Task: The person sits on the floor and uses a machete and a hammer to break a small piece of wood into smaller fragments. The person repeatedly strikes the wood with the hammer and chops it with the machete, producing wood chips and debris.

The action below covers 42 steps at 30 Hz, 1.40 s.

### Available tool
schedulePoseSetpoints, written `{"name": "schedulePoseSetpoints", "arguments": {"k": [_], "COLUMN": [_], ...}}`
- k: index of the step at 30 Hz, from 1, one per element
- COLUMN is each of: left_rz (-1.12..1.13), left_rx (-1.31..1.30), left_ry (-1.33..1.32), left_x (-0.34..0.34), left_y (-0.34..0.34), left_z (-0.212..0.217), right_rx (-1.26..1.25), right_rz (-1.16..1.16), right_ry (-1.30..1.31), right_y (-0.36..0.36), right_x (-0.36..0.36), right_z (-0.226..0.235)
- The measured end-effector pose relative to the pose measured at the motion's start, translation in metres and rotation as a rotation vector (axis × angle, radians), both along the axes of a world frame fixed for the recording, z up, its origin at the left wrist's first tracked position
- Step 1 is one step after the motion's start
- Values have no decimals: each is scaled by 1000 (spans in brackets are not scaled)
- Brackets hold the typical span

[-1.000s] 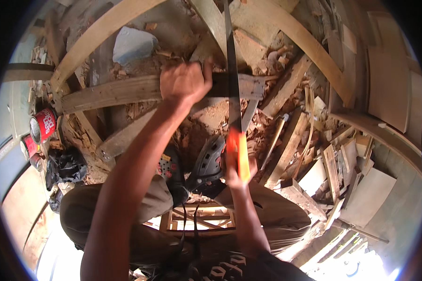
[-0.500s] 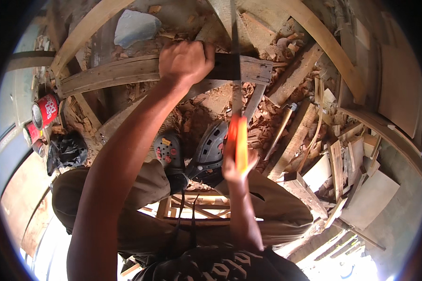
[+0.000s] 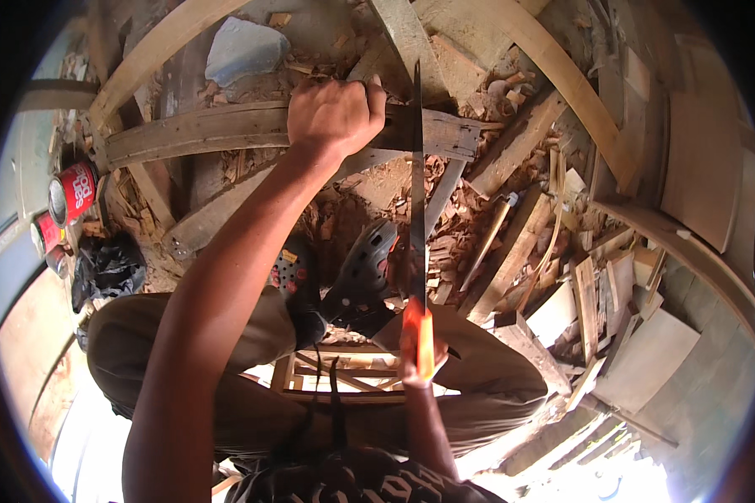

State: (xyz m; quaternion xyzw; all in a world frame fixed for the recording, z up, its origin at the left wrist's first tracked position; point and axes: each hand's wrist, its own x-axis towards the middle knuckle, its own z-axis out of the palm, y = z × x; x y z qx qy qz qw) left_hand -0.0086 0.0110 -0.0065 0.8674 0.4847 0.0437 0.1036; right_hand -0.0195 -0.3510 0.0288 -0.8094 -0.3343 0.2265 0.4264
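Now saw [image 3: 419, 201] pulled back toward the person, handle [image 3: 424, 335] lower than 0.5 s ago, tip reaching past beam [image 3: 201, 134]; reads as a back stroke across it. Right hand [image 3: 409, 360] clenched round handle; left hand [image 3: 335, 115] curled over beam, left of blade, fingertips hidden. Strut [image 3: 445, 197] slants close by blade, could foul it; clogs [image 3: 362, 267] near too. Offcuts [image 3: 650, 356] crowd right; 2 red cans [image 3: 78, 193] far left

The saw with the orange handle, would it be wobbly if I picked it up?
The saw might flex sideways a little, since its blade looks long and thin. The chunkier orange handle probably feels stiff, and likely heavier than the narrow tip.
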Motion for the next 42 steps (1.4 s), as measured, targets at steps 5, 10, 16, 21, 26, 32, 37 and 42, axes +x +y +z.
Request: {"name": "schedulePoseSetpoints", "arguments": {"k": [5, 10, 16, 21, 26, 32, 37, 42], "left_rz": [-44, 35, -4, -253, -594, -523, -415, -569], "left_rx": [31, -67, -219, -236, -311, -25, -443, -189], "left_ry": [-19, 30, 107, 51, 63, 97, 97, 28], "left_x": [3, 5, 4, -8, -24, -30, -26, -51], "left_y": [-2, -1, -2, 7, 28, -3, -5, -7], "left_z": [-5, -1, 19, 15, 23, 27, 75, 103], "right_rx": [49, 84, -70, -56, -482, -547, -448, -468], "right_rz": [92, 14, 39, -181, -356, -228, -69, -163], "right_ry": [60, 11, -202, -267, -391, -793, -248, -96], "right_y": [122, 5, -107, -92, -21, -2, 1, 23], "right_x": [60, -7, 4, 49, 137, 103, 47, 29], "right_z": [-32, -19, 105, 99, -1, -76, -94, -148]}}
